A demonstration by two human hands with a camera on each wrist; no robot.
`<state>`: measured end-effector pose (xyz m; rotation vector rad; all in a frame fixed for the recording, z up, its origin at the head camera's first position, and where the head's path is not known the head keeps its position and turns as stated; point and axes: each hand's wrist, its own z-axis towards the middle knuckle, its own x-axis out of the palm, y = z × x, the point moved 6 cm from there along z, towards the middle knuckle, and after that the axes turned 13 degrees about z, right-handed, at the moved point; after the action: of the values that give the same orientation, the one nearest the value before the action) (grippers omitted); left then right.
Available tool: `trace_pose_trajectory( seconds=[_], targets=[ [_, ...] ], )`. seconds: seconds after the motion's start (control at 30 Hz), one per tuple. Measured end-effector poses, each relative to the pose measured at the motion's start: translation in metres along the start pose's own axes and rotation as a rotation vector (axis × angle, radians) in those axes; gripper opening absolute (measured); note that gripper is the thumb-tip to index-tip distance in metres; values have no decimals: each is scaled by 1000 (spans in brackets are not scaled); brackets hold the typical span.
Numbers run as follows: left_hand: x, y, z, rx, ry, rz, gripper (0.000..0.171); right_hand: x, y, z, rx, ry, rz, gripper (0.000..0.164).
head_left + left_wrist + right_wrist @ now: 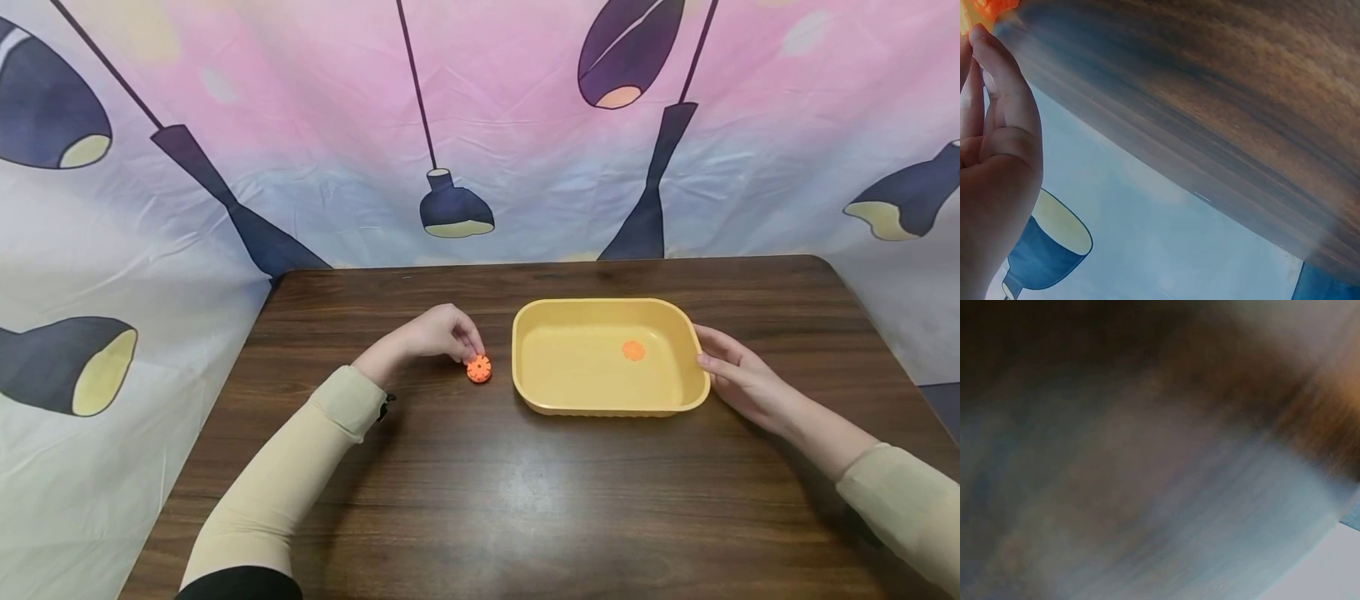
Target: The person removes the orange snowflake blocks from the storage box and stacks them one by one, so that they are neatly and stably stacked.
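Observation:
Left of the yellow plastic tray (555,400), my left hand (442,333) pinches a small orange disc (479,369) with notches around its edge. The disc is at or just above the tabletop; which of the two I cannot tell. In the left wrist view, the thumb and fingers of the left hand (1007,125) come together beside the orange disc (997,7), cut off by the frame's top edge. At the tray's right end, my right hand (742,379) holds the rim, thumb at the edge. A flat orange piece (633,351) lies inside the tray.
The brown wooden table (525,508) has its far edge against a hanging cloth (360,208) printed with lamp shapes. The right wrist view is mostly blurred, with wood grain at its right.

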<state>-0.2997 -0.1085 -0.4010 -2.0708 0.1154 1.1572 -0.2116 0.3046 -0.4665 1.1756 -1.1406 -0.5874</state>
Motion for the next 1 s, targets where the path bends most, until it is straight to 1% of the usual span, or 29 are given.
trace_pose_trajectory(
  seconds=[0.3, 0.6, 0.83, 1.0],
  targets=[
    [2, 4, 1, -11, -1, 52, 12, 0, -1, 0, 5, -1, -1, 43],
    [3, 4, 0, -5, 6, 61, 12, 0, 0, 0, -3, 6, -2, 43],
    [4, 3, 1, -3, -4, 95, 11, 0, 0, 0, -9, 9, 4, 44],
    [3, 2, 2, 6, -15, 93, 12, -1, -1, 0, -1, 0, 3, 43]
  ],
)
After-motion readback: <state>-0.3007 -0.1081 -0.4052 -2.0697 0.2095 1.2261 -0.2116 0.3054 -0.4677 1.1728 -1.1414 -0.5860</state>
